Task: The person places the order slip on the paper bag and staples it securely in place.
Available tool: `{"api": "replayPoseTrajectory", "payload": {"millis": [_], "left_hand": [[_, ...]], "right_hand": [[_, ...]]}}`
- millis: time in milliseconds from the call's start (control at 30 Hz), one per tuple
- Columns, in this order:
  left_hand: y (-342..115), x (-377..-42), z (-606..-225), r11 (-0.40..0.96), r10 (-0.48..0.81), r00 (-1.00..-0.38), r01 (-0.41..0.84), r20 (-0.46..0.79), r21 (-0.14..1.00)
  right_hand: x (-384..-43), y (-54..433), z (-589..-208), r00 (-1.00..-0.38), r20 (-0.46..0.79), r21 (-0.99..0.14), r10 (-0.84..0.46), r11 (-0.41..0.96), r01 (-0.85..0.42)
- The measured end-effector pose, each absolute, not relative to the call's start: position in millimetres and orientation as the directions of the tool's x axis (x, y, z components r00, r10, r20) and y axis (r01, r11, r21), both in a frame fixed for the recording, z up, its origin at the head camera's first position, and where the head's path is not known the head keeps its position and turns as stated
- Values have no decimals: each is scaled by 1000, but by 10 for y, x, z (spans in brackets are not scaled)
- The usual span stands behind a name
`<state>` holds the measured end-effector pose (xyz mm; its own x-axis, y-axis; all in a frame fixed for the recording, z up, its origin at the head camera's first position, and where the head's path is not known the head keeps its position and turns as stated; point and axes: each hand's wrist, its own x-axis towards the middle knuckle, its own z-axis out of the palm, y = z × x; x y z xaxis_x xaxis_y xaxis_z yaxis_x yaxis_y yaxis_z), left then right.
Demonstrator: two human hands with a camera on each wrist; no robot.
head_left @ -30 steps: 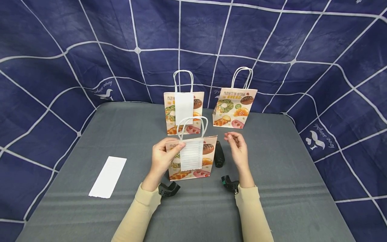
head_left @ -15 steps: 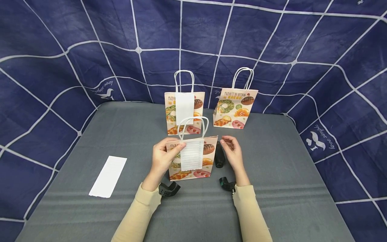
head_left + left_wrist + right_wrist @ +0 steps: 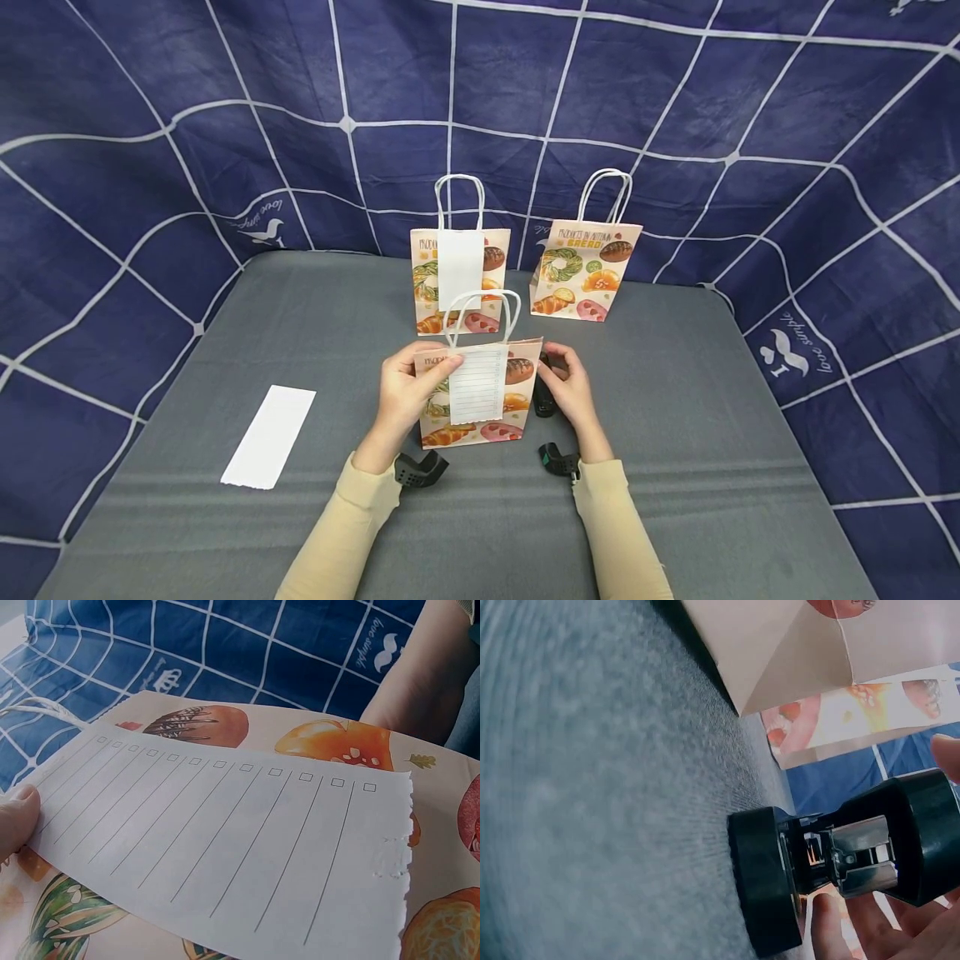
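A paper bag (image 3: 517, 383) printed with breads stands in front of me, its white handles up. Over its front lies a white ruled slip (image 3: 247, 840) with a row of tick boxes. My left hand (image 3: 401, 387) pinches the slip and the bag's upper left edge, thumb in front. Close to the bag's right edge, my right hand (image 3: 570, 387) reaches round a black stapler (image 3: 922, 832), thumb on one side and fingers on the other. Its base faces the grey cloth. The hand partly covers the stapler in the head view; how firm the hold is does not show.
Behind stand two more bread-print bags, one bag (image 3: 495, 283) with a white slip (image 3: 461, 271) on its front and one bare-fronted bag (image 3: 585, 271). A loose white slip (image 3: 268, 437) lies at the left of the grey table (image 3: 675, 500). A blue curtain (image 3: 480, 75) surrounds it.
My right hand has moved left from beside the stapler, and its thumb and fingers are now about the stapler. The left hand, the front bag and its slip have hardly moved.
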<state>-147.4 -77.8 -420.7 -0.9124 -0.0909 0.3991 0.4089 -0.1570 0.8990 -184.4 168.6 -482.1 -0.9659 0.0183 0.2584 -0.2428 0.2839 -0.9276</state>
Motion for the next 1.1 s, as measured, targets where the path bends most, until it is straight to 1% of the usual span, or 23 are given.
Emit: {"api": "replayPoseTrajectory", "payload": {"millis": [133,233,467,567,800,1100], "left_hand": [[-770,-1414,-4092,-156,-86,-916,401,392,903],[-767,-1388,-4044,-153,-85,-913,408,399,900],[-779,-1478,-4228,-145,-93,-913,407,397,902],[-775,-1488,-4247,-148,-97,-905,425,414,893],[-778,-1490,-4240,-150,-98,-907,420,409,895],[-771,-1490,-4246,-155,-94,-909,415,405,896]], "right_hand": [[-1919,1726,-5006,-973,233,-914,9,345,-215],[-1933,1725,-5065,-978,207,-903,2,386,-190],[-1949,1726,-5120,-986,170,-900,-6,406,-157],[-1947,1723,-5109,-988,155,-909,-18,389,-150],[-1779,1622,-4757,-989,141,-911,-49,384,-149],[-1809,1641,-4809,-973,225,-934,-48,275,-229]]}}
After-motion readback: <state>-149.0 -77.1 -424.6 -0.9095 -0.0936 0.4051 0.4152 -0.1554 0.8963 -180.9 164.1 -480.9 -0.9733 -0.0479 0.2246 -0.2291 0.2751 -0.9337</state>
